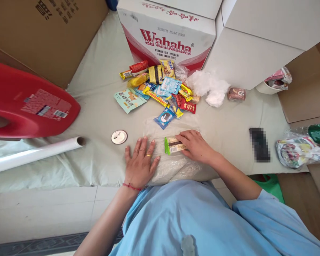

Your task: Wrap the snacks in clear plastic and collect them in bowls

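My left hand point(140, 163) lies flat with fingers spread, its right side on a clear plastic bag point(162, 169) spread over the cloth. My right hand point(196, 145) has its fingers closed over the right end of a small snack packet point(173, 145) with a green crimped edge and a barcode. That packet rests on the plastic bag. Beyond my hands lies a heap of wrapped snacks, among them a blue packet point(164, 118), a light green pouch point(129, 100) and a red packet point(188, 106). A round badge with a pin point(119, 137) sits left of my left hand.
A Wahaha water carton point(168, 39) stands behind the heap, beside white boxes point(250, 53). On the left are a red jug point(29, 103) and a white tube point(37, 154). Crumpled white plastic point(212, 87), a pixelated dark object point(260, 144) and a bagged item point(293, 153) are to the right.
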`<action>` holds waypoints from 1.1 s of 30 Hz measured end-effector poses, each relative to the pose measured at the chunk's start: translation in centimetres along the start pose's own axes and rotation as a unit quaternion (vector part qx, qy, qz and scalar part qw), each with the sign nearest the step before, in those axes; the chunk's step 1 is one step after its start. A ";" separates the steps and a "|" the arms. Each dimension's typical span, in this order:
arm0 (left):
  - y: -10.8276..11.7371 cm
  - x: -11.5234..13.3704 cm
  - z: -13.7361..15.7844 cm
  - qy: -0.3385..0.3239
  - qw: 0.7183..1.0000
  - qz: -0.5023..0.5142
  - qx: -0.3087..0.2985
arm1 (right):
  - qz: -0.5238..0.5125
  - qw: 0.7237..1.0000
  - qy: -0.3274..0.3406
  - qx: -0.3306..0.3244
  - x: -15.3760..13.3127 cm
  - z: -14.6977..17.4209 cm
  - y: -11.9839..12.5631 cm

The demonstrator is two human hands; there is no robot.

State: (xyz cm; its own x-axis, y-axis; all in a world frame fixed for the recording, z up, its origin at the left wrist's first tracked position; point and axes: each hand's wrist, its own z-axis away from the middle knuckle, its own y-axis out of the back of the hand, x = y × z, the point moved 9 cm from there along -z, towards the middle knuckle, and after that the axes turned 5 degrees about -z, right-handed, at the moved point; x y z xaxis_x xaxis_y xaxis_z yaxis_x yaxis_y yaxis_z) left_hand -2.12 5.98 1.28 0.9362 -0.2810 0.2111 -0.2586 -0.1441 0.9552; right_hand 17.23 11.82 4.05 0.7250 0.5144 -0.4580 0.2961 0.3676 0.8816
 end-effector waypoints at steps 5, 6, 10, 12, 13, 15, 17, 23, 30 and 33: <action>4.1 1.4 2.7 -0.142 0.983 0.085 0.080 | -0.108 0.987 0.086 0.088 0.0 5.9 2.3; 4.3 1.8 3.3 -0.179 0.975 0.121 0.052 | -0.132 0.983 0.097 0.081 0.0 7.3 2.1; 3.3 1.6 4.7 -0.232 0.954 0.179 -0.060 | -0.134 0.987 0.081 0.032 0.5 11.3 -0.5; 2.8 1.0 4.6 -0.233 0.952 0.181 -0.081 | -0.142 0.987 0.072 0.030 0.8 12.1 -1.1; 2.6 0.7 4.3 -0.231 0.951 0.189 -0.083 | -0.161 0.984 0.071 0.032 0.9 12.1 -1.1; 2.4 0.2 3.6 -0.218 0.951 0.207 -0.079 | -0.200 0.976 0.062 0.056 1.1 11.5 -0.2; 2.4 0.0 3.0 -0.206 0.952 0.216 -0.073 | -0.185 0.977 0.032 0.103 1.6 9.9 1.4; 2.8 0.3 3.0 -0.188 0.957 0.215 -0.052 | 0.018 0.999 -0.014 0.024 1.1 2.7 1.8; 3.2 -0.1 4.8 -0.161 0.964 0.206 -0.049 | 0.028 0.999 -0.022 -0.013 -0.1 -0.1 1.5; 3.2 -0.1 4.9 -0.159 0.965 0.203 -0.037 | 0.037 0.999 -0.033 -0.020 -0.5 -0.3 0.8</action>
State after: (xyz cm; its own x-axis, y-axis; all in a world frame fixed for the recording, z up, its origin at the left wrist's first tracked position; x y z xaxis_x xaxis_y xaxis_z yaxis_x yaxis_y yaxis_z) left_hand -4.17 0.93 3.27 0.6372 -0.5794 0.5082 -0.5604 0.1043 0.8216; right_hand 16.95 12.07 5.00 0.7839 0.4894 -0.3821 0.2163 0.3616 0.9069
